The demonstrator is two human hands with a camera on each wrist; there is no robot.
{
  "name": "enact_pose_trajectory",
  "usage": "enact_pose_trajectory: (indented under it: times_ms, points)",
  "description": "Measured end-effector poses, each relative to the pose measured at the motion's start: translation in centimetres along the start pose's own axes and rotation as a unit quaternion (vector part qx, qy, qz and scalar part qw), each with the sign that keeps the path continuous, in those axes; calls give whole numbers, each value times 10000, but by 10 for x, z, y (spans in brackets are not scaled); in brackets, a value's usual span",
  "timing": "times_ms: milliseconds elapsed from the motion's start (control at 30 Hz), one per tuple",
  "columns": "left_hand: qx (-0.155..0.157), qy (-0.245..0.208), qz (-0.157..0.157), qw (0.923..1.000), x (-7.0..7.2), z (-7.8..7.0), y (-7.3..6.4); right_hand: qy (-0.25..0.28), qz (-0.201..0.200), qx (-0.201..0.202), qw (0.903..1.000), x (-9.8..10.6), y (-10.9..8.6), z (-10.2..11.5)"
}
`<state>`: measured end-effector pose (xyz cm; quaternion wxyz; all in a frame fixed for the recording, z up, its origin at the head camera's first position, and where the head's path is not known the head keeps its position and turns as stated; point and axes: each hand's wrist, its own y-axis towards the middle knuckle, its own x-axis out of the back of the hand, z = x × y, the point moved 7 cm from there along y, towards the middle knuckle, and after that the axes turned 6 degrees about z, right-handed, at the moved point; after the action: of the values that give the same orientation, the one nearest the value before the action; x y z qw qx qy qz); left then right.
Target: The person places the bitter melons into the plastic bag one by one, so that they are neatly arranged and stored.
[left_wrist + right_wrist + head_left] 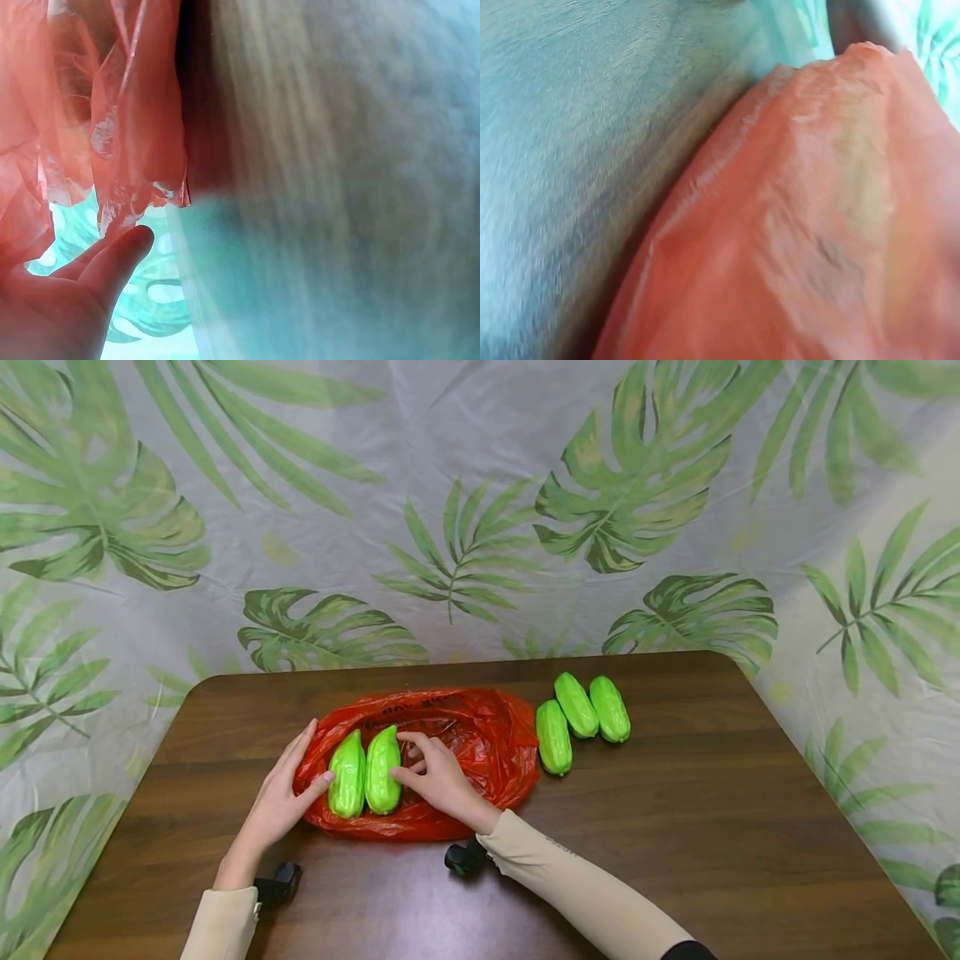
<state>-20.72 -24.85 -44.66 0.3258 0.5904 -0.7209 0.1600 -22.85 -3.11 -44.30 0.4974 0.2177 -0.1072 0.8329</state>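
Note:
Two glossy light-green papayas lie side by side in the open red plastic bag (487, 760), at its left end. My right hand (438, 777) reaches over the bag with curled fingers. Its thumb and index finger hold the right papaya (383, 772) along its right side and near its pointed tip. My left hand (281, 793) rests at the bag's left edge with loosely extended fingers, and its thumb tip reaches the left papaya (347, 777). In the left wrist view the left thumb (124, 259) shows beside the bag's hanging edge (142, 112). Red plastic (780, 240) fills much of the right wrist view.
Right of the bag, three more papayas lie close together: a near one (553, 737), a middle one (576, 704) and a right one (610, 708). Everything stands on a brown wooden table (712, 793). A leaf-patterned cloth (480, 527) hangs behind it.

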Motion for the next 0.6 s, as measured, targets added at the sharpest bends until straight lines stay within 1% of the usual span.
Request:
enact_pose_trajectory:
  times_ms: [200, 600]
  points:
    - [45, -16, 12, 10000, 0, 1, 0, 184, 21, 47, 9998, 14, -5, 1]
    - [3, 14, -7, 10000, 0, 2, 0, 274, -79, 115, 9995, 47, -15, -2]
